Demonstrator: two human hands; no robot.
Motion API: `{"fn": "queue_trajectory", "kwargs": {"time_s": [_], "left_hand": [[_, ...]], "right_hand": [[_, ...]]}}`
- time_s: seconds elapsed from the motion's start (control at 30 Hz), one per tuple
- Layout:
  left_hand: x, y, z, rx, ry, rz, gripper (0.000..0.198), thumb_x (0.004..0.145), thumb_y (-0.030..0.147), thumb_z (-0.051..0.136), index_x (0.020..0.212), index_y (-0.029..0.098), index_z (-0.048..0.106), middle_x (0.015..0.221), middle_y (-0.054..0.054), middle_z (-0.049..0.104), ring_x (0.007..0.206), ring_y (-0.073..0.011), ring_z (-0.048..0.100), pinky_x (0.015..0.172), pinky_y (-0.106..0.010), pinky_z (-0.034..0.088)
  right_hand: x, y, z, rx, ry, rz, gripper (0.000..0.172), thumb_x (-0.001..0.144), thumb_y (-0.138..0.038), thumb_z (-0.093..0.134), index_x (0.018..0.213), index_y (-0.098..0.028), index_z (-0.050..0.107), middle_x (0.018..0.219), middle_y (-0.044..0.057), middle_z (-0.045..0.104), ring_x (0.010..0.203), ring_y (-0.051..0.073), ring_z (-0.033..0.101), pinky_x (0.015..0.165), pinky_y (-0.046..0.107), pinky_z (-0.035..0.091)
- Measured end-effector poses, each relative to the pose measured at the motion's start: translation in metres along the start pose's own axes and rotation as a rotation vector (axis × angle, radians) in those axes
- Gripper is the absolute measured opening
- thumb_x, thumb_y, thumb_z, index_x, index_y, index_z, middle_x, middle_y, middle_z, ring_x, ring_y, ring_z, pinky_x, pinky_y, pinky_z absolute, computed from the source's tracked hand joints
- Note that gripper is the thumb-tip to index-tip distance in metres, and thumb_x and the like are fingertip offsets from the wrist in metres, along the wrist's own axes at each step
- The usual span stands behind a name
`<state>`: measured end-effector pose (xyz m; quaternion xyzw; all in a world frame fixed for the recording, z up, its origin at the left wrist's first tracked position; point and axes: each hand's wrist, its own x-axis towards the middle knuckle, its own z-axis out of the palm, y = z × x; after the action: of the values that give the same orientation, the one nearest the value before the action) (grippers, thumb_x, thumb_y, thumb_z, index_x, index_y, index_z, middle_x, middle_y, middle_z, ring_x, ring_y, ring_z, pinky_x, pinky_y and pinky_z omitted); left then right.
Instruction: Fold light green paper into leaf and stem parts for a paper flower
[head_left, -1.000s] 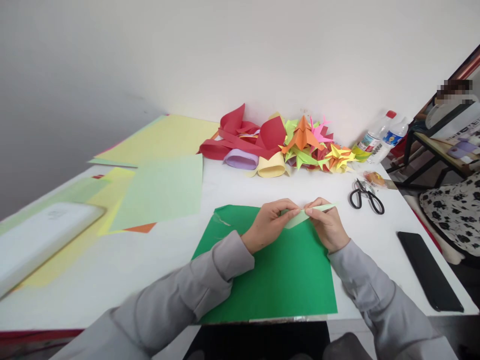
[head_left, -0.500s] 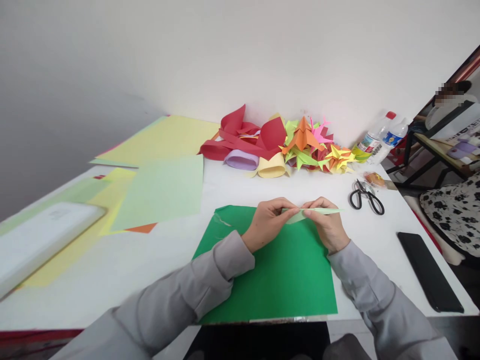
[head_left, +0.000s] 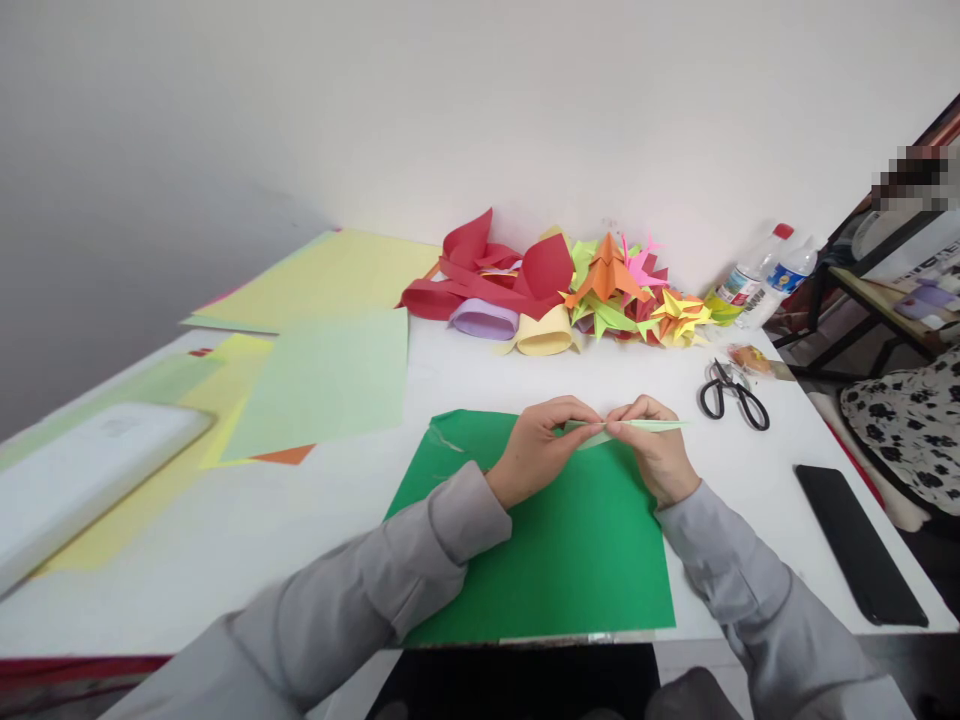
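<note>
A pale green folded paper (head_left: 651, 425) is pinched between both hands, its narrow tip pointing right. My left hand (head_left: 545, 445) is closed on its left part, thumb and index finger pressed together. On the other side, my right hand (head_left: 658, 458) grips it with the thumb on the near face, and the two thumbs almost meet. The fingers hide much of the paper's middle. Below the hands lies a green sheet (head_left: 555, 570) on the white table (head_left: 300, 550).
At the back are red, purple and yellow paper shapes (head_left: 484, 320) beside folded paper stars (head_left: 609, 272). Scissors (head_left: 735, 395), a black phone-like slab (head_left: 861, 545) and bottles (head_left: 780, 275) are at right. Paper sheets (head_left: 330, 385) and a white box-like object (head_left: 97, 480) lie left. A person in floral cloth (head_left: 911, 420) is far right.
Both hands stay in nearly the same place with the paper between them. The fingertips have shifted very slightly to the right.
</note>
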<state>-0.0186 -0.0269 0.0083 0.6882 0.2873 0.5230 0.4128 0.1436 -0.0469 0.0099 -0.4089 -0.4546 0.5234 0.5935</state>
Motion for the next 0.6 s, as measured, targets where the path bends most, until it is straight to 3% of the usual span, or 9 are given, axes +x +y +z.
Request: {"fn": "queue_trajectory", "kwargs": {"time_s": [0.3,0.6], "left_hand": [[0.0027,0.0036,-0.0031,-0.039,-0.077,-0.071,0.014,0.08,0.026,0.064,0.076,0.015,0.071,0.078,-0.006,0.07,0.072,-0.0159,0.061,0.069,-0.028,0.048],[0.0023,0.0061,-0.0004,-0.1,0.086,-0.212,0.013,0.067,0.026,0.075,0.064,0.014,0.07,0.068,-0.006,0.071,0.065,-0.0163,0.063,0.062,-0.027,0.051]], "right_hand": [[0.0018,-0.0014,-0.0021,0.081,-0.04,0.072,0.023,0.058,-0.022,0.081,0.059,-0.02,0.058,0.068,-0.002,0.07,0.063,0.014,0.06,0.065,0.03,0.045],[0.0014,-0.0027,-0.0011,0.064,-0.008,0.051,0.022,0.058,-0.02,0.081,0.058,-0.019,0.059,0.067,-0.002,0.07,0.064,0.013,0.06,0.064,0.028,0.045]]}}
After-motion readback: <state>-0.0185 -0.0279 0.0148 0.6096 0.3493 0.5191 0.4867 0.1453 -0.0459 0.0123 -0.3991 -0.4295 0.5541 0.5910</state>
